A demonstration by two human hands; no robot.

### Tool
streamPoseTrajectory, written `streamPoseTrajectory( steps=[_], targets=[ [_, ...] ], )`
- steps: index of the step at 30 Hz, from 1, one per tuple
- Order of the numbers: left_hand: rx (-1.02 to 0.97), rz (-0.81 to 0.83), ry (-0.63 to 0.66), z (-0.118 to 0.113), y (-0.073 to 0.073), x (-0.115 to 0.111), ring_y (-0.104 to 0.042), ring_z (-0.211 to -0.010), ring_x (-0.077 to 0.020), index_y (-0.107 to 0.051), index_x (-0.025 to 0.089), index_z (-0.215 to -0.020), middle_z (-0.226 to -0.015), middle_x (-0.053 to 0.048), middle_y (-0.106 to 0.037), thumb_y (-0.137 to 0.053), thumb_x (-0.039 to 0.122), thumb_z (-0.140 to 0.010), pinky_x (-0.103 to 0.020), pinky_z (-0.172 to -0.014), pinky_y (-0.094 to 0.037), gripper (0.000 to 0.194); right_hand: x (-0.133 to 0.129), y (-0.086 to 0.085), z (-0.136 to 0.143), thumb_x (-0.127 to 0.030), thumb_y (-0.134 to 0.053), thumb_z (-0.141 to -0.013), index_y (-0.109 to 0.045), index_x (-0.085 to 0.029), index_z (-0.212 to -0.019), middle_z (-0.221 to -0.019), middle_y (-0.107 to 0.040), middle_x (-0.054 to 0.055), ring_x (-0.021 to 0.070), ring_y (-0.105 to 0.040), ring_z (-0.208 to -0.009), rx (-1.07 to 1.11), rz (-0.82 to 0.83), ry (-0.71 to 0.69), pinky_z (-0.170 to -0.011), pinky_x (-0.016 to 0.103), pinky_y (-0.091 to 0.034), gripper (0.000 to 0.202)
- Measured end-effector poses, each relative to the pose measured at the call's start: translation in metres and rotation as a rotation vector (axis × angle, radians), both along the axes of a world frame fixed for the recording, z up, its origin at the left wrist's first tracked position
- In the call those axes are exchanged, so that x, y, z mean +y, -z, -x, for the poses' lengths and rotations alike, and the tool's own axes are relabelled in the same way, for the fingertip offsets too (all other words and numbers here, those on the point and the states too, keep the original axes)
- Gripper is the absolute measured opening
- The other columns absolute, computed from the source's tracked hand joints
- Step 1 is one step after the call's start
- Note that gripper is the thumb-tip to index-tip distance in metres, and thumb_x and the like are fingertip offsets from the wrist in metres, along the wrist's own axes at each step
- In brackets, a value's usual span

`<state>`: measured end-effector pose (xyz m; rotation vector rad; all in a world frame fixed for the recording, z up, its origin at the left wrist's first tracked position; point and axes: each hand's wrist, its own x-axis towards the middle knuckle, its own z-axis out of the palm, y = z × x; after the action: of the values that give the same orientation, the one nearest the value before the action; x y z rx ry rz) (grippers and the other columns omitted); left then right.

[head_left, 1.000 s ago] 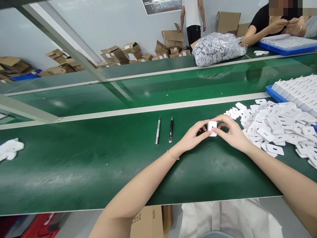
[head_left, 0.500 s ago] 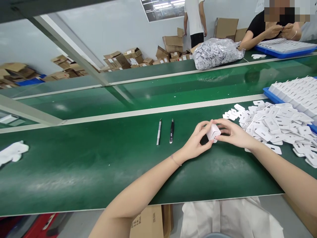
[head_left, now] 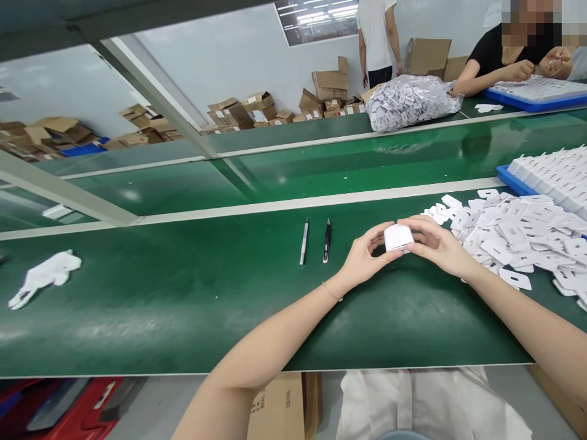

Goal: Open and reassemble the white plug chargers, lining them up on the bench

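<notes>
A small white box (head_left: pixel 398 237) is held over the green tabletop (head_left: pixel 183 305), pinched at its left side by the left hand (head_left: pixel 364 253) and at its right by the right hand (head_left: pixel 439 249). Slotted white cards (head_left: pixel 509 232) are heaped farther right; black tweezers (head_left: pixel 326 242) and a craft knife (head_left: pixel 304 242) are laid left.

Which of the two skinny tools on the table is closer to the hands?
The black tweezers. They lie nearer the left hand; the other tool, the silver pen-shaped one, lies farther left and isn't black.
</notes>
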<state>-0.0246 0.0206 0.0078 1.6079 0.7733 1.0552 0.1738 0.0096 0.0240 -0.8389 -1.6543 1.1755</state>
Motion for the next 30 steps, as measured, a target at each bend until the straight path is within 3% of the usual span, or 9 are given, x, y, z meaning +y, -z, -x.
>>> streamPoseTrajectory(
  steps=[4,9,15,21,26,30],
  targets=[
    [-0.006,0.011,0.01,0.0,-0.002,0.0,-0.058,-0.117,-0.0254,-0.054,0.017,-0.124,-0.13,-0.013,-0.059,-0.078,0.04,-0.072,-0.043,-0.106,-0.046,0.061,0.0,0.004,-0.002,-0.042,-0.065,-0.084,-0.066,-0.03,-0.114,-0.116,-0.047,0.007,0.0202,-0.055,-0.111,-0.079,-0.081,0.005,-0.097,0.038,-0.051,0.032],
    [-0.101,0.09,0.012,-0.005,-0.004,-0.002,-0.06,-0.109,-0.0235,-0.056,0.011,-0.119,-0.121,-0.014,-0.062,-0.077,0.041,-0.073,-0.038,-0.099,-0.049,0.059,-0.005,0.007,0.005,-0.046,-0.048,-0.094,-0.062,-0.031,-0.118,-0.11,-0.048,0.008,0.0229,-0.051,-0.111,-0.32,-0.277,0.198,-0.096,0.043,-0.048,0.032],
    [-0.119,0.132,-0.05,-0.008,-0.004,0.0,-0.062,-0.099,-0.022,-0.062,0.011,-0.111,-0.106,-0.011,-0.067,-0.076,0.045,-0.072,-0.035,-0.091,-0.05,0.054,0.001,0.006,0.017,-0.046,-0.04,-0.097,-0.065,-0.027,-0.107,-0.099,-0.051,0.008,0.0211,-0.052,-0.102,-0.332,-0.321,0.287,-0.097,0.042,-0.045,0.033],
    [-0.15,0.206,-0.059,-0.006,-0.002,0.005,-0.062,-0.102,-0.0243,-0.067,0.012,-0.108,-0.108,-0.011,-0.069,-0.077,0.045,-0.071,-0.036,-0.092,-0.047,0.051,-0.001,0.004,0.014,-0.048,-0.043,-0.095,-0.063,-0.03,-0.114,-0.108,-0.053,0.007,0.0206,-0.051,-0.108,-0.309,-0.164,0.2,-0.096,0.039,-0.045,0.033],
    [-0.158,0.223,-0.072,-0.006,0.001,0.007,-0.062,-0.102,-0.0254,-0.068,0.013,-0.106,-0.107,-0.011,-0.07,-0.08,0.043,-0.068,-0.037,-0.093,-0.047,0.049,0.001,0.008,0.013,-0.041,-0.043,-0.095,-0.06,-0.025,-0.118,-0.105,-0.05,0.009,0.0205,-0.05,-0.109,-0.322,-0.178,0.204,-0.099,0.039,-0.044,0.032],
    [-0.185,0.257,-0.11,-0.004,0.001,0.009,-0.06,-0.11,-0.0271,-0.069,0.014,-0.106,-0.113,-0.011,-0.068,-0.08,0.04,-0.069,-0.038,-0.099,-0.044,0.047,0.009,0.011,0.011,-0.039,-0.047,-0.093,-0.057,-0.021,-0.12,-0.11,-0.046,0.009,0.0176,-0.055,-0.101,-0.301,-0.177,0.103,-0.096,0.037,-0.048,0.033]
  ],
)
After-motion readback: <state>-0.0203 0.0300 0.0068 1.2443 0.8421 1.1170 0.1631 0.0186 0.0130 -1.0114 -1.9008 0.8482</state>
